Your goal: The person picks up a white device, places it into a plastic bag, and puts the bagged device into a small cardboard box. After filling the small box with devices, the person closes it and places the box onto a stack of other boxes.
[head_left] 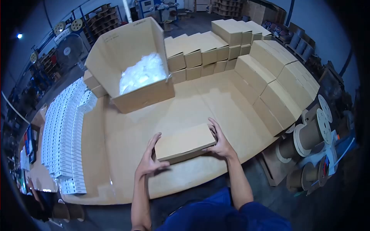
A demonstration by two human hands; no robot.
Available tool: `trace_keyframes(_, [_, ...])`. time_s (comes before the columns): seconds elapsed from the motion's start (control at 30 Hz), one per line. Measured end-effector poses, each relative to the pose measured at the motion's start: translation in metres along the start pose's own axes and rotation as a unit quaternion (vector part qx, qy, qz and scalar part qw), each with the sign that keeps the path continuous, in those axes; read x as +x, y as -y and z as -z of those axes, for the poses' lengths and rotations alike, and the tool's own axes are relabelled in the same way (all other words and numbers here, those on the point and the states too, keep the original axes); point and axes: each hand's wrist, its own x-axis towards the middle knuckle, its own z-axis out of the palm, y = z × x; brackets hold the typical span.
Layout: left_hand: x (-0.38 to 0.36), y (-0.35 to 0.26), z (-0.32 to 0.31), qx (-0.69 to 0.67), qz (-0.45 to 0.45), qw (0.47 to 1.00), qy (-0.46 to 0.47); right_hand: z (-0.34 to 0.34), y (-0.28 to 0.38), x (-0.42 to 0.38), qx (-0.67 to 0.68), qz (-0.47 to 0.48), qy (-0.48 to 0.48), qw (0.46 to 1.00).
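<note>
A closed brown cardboard box [185, 142] is held level between my two hands, low over the near part of the table. My left hand [149, 158] presses on its left end, fingers up along the side and thumb at the lower front edge. Against the right end lies my right hand [221, 141], its fingers behind the corner and its thumb at the front. Beyond the hands stands a large open carton [144, 96] with clear plastic bags [143, 72] inside.
Stacked brown boxes [208, 55] line the table's far edge, and more boxes [275, 86] line its right side. Rows of small white boxes [63, 131] stand at the left. Cable spools [314, 129] sit off the right edge. A person's arm [34, 189] shows at lower left.
</note>
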Motion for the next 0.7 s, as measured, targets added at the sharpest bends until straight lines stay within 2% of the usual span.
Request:
trace_keyframes(0.1, [-0.012,-0.008,0.002,-0.092,0.063,0.991,-0.067,-0.011,0.007,-0.002,-0.073,-0.001,0.020,0.997])
trace_keyframes(0.13, [-0.016,-0.013,-0.001,-0.079,0.032,0.992,-0.095,-0.010,0.012,-0.004,-0.105,-0.012,0.027,0.994])
trace_keyframes(0.17, [-0.015,-0.010,0.001,-0.099,0.062,0.986,-0.122,-0.012,0.017,-0.005,-0.137,-0.022,0.030,0.990])
trace_keyframes(0.2, [-0.014,-0.003,0.002,-0.120,0.091,0.978,-0.147,-0.012,0.015,-0.006,-0.109,-0.031,0.042,0.993])
trace_keyframes(0.27, [-0.012,0.020,0.001,-0.173,0.163,0.949,-0.207,-0.008,0.001,-0.008,-0.143,0.012,0.042,0.989])
trace_keyframes(0.37, [0.000,-0.010,-0.017,-0.033,0.134,0.944,-0.299,-0.014,0.008,-0.014,-0.171,0.075,0.072,0.980])
trace_keyframes(0.47, [0.003,-0.013,-0.033,-0.140,0.117,0.899,-0.398,-0.019,0.010,-0.017,-0.170,0.088,0.054,0.980])
trace_keyframes(0.5, [0.002,-0.011,-0.034,-0.139,0.104,0.901,-0.398,-0.030,0.020,-0.019,-0.148,0.049,0.016,0.988])
trace_keyframes(0.57, [-0.002,0.000,-0.034,-0.136,0.076,0.905,-0.396,-0.040,0.021,-0.015,-0.263,0.050,-0.014,0.963])
trace_keyframes(0.6, [0.000,-0.001,-0.033,-0.091,0.070,0.919,-0.377,-0.046,0.021,-0.011,-0.265,0.067,-0.021,0.962])
trace_keyframes(0.7, [0.007,-0.008,-0.034,-0.077,0.119,0.923,-0.358,-0.050,0.014,0.005,-0.274,0.090,-0.032,0.957])
